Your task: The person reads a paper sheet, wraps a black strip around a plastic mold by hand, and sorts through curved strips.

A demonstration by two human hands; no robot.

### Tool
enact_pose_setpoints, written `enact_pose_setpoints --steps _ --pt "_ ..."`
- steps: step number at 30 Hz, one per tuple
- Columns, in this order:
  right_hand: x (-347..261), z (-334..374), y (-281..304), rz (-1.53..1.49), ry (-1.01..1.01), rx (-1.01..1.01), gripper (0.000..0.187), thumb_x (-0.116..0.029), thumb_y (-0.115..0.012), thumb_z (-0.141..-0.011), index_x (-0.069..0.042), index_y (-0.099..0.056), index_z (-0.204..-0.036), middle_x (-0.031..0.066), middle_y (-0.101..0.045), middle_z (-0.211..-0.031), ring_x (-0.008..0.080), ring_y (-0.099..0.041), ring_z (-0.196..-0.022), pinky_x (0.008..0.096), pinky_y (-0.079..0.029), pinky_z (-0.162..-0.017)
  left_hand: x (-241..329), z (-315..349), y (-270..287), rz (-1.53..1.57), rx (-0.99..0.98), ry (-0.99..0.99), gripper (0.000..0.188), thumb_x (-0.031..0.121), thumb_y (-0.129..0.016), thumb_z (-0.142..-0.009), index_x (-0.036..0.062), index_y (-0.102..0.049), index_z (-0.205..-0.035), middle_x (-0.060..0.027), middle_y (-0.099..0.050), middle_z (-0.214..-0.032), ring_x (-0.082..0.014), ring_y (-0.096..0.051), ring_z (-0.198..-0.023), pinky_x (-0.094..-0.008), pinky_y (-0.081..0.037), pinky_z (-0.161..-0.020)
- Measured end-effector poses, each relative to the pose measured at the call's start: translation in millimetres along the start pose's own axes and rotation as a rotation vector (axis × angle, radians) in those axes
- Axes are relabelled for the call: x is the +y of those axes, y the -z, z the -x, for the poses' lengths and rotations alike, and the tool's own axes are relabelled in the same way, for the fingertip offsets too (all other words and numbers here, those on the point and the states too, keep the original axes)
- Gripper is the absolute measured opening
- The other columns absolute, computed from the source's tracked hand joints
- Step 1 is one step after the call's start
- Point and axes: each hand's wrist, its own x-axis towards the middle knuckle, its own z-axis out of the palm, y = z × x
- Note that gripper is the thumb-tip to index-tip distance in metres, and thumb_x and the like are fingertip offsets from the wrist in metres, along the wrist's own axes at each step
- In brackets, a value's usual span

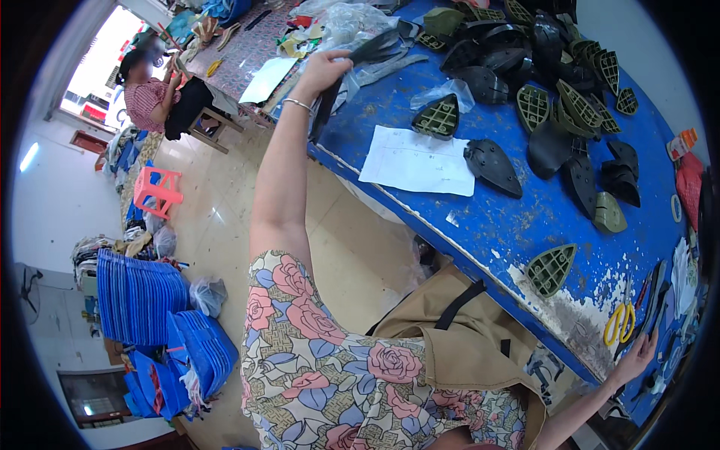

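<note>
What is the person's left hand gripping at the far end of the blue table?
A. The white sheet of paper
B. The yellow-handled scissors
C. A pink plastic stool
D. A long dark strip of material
D: the left hand is closed around a long dark strip that hangs over the blue table's edge, while the yellow-handled scissors lie near the right hand.
</note>
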Motion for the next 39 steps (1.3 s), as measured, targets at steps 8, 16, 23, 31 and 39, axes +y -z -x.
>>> enact_pose_setpoints --steps 8,16,23,31,39 --pt "-24 11 -22 -0.189 -0.048 -0.026 0.037 -0.014 -0.052 -0.096 -0.003 -0.048 -0.131 0.0096 -0.054 -0.128 0.0202 -0.054 -0.111 0.0301 -0.043 -0.092 74 27 54 1.124 -0.307 0.006 0.034 0.021 -0.052 -0.091 -0.0094 -0.059 -0.104 -0.0175 -0.067 -0.091 -0.0193 -0.066 -0.073 -0.0282 -0.055 -0.065" --pt "-120 38 -44 -0.538 -0.093 -0.172 0.033 -0.005 -0.053 -0.093 -0.002 -0.052 -0.126 0.0077 -0.06 -0.115 0.0125 -0.057 -0.102 0.024 -0.046 -0.083 160 105 -30 1.542 -0.781 0.005 0.04 0.021 -0.041 -0.095 -0.0133 -0.051 -0.112 -0.0233 -0.063 -0.098 -0.0278 -0.064 -0.077 -0.0362 -0.055 -0.073" --pt "-208 48 -39 -0.933 -0.09 -0.429 0.028 -0.002 -0.055 -0.09 0.0 -0.057 -0.118 0.0084 -0.064 -0.107 0.0132 -0.06 -0.094 0.0247 -0.048 -0.08 255 160 -142 1.554 -0.993 -0.063 0.033 0.02 -0.044 -0.095 -0.0084 -0.053 -0.11 -0.0228 -0.063 -0.099 -0.0272 -0.065 -0.078 -0.0381 -0.055 -0.076" --pt "-209 57 -36 -0.829 -0.145 -0.4 0.087 -0.008 -0.075 -0.073 -0.001 -0.025 -0.144 0.0166 -0.051 -0.126 0.0206 -0.055 -0.105 0.0302 -0.048 -0.082 325 265 -251 1.406 -1.047 -0.058 0.061 0.008 -0.068 -0.084 0.0016 -0.039 -0.137 -0.0074 -0.059 -0.108 -0.0124 -0.059 -0.089 -0.0253 -0.05 -0.077" --pt "-129 66 -33 -1.332 -0.383 -0.428 0.081 0.009 -0.064 -0.066 0.002 -0.032 -0.141 0.0067 -0.052 -0.127 0.0166 -0.053 -0.112 0.0291 -0.043 -0.095 335 313 -285 1.186 -1.133 -0.02 0.049 0.008 -0.057 -0.091 -0.0041 -0.04 -0.136 -0.0113 -0.055 -0.122 -0.0168 -0.054 -0.108 -0.0299 -0.042 -0.095"
